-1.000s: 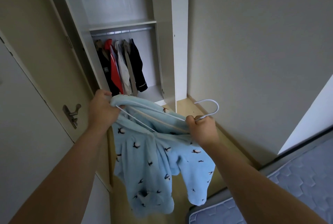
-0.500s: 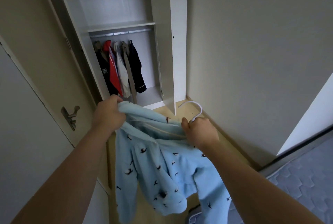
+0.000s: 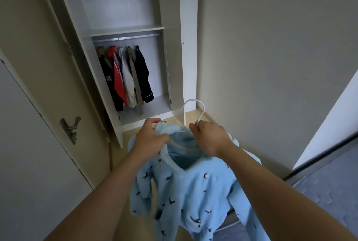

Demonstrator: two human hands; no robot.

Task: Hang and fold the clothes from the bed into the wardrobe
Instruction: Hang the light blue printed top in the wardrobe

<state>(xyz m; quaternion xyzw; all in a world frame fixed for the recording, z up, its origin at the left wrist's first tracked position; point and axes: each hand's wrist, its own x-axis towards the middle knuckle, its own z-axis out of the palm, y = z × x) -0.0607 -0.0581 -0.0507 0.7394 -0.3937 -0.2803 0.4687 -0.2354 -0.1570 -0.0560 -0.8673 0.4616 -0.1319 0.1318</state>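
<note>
A light blue fleece top (image 3: 193, 188) with small dark bird prints hangs in front of me from a white hanger (image 3: 199, 109). My left hand (image 3: 150, 137) grips the top's collar on the left side. My right hand (image 3: 210, 137) holds the hanger at the base of its hook, which points up toward the wardrobe (image 3: 124, 27). The hanger's arms lie inside the neck opening, mostly hidden by cloth. The wardrobe stands open ahead, with several hung garments (image 3: 126, 78) on its rail (image 3: 126, 38).
The wardrobe's doors (image 3: 172, 47) are swung open on both sides. A room door with a metal handle (image 3: 70, 127) is at the left. A plain wall is at the right, and a grey-blue mattress (image 3: 329, 186) at the lower right. Wooden floor lies below.
My hands came closer together and rose a little. The top now hangs straighter from the hanger, with its collar open toward me. The hook stands upright instead of pointing right.
</note>
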